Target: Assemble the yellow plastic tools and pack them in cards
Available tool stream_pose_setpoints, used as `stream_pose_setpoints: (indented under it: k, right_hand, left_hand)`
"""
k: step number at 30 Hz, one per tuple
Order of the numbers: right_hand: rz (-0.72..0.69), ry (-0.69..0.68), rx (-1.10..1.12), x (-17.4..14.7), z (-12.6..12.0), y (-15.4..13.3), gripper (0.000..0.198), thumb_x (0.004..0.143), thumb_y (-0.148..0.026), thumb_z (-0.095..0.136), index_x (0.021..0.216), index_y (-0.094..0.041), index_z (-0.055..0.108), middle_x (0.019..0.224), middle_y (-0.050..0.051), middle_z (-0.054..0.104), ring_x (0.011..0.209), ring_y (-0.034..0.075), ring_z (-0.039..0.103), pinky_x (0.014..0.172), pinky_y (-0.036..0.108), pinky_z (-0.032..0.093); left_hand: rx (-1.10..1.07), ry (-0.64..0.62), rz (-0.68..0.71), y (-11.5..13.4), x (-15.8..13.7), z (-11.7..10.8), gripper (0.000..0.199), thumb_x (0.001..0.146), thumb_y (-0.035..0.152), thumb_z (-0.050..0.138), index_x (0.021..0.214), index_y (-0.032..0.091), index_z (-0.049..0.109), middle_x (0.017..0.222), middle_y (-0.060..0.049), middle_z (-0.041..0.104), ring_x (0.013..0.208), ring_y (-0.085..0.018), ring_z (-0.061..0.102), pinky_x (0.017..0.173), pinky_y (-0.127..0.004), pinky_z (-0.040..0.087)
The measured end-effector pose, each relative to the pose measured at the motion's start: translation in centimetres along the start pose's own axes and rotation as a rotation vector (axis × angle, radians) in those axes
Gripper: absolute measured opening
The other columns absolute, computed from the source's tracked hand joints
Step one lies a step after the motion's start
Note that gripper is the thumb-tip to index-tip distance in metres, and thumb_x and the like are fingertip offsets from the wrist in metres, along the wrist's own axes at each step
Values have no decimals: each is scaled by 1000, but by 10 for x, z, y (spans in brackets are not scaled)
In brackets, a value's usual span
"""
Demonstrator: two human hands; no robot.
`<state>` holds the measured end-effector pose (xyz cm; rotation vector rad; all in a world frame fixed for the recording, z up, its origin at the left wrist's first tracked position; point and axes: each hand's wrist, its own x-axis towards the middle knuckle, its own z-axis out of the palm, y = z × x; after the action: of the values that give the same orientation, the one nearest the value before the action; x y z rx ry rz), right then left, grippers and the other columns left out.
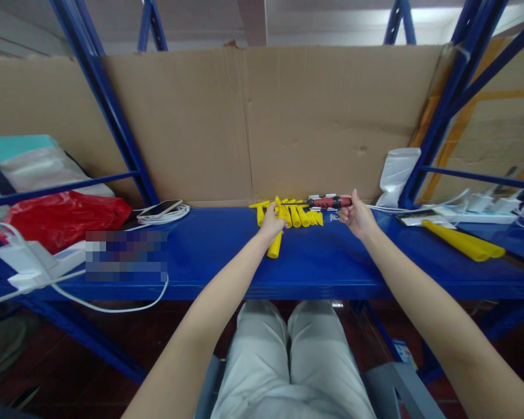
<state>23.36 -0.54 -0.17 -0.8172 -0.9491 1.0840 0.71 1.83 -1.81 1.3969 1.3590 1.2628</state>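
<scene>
My left hand [272, 224] is closed around a long yellow tapered tube [274, 245], its wider end towards me. Thumb and fingers of my right hand [358, 216] close on the handle end of a red and black screwdriver [337, 202]. The thin shaft points left, towards the tube in my left hand; whether its tip touches the tube is hidden. Behind and beside the left hand lie several shorter yellow tubes [304, 217] and small yellow pieces [318, 218]. A few small shiny metal bits [334, 217] lie left of my right fingers.
Blue shelf surface [218, 250] with a cardboard wall [192, 128] behind. At left: a red plastic bag [70, 215], a phone [159, 208], coiled white cable [168, 215]. At right: large yellow cones [458, 241], a white power strip [484, 216], a pale pouch [397, 174]. Blue posts flank both sides.
</scene>
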Motion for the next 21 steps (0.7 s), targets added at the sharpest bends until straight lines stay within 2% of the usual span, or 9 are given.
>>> stream_pose_setpoints:
  k: [7, 12, 21]
  right_hand:
    - [5, 76, 28, -7, 9, -5, 36, 95, -51, 59, 79, -19, 56, 50, -4, 58, 41, 8, 52, 40, 17, 39]
    - [-39, 35, -7, -8, 8, -3, 31, 90, -42, 70, 76, -20, 54, 54, -4, 62, 44, 8, 56, 42, 16, 42]
    - [-45, 43, -86, -4, 4, 0, 46, 81, -54, 75, 68, -21, 46, 45, -6, 53, 35, 6, 45, 37, 16, 37]
  left_hand:
    - [10, 11, 1, 0, 0, 1, 80, 67, -9, 58, 140, 22, 47, 124, -9, 66, 59, -9, 61, 46, -18, 44]
    - [1, 18, 5, -2, 1, 2, 77, 69, -7, 56, 140, 22, 46, 125, -9, 66, 56, -7, 59, 44, -17, 43]
    - [16, 6, 11, -1, 0, 0, 76, 68, -6, 57, 138, 23, 48, 122, -8, 68, 61, -10, 64, 47, -19, 46]
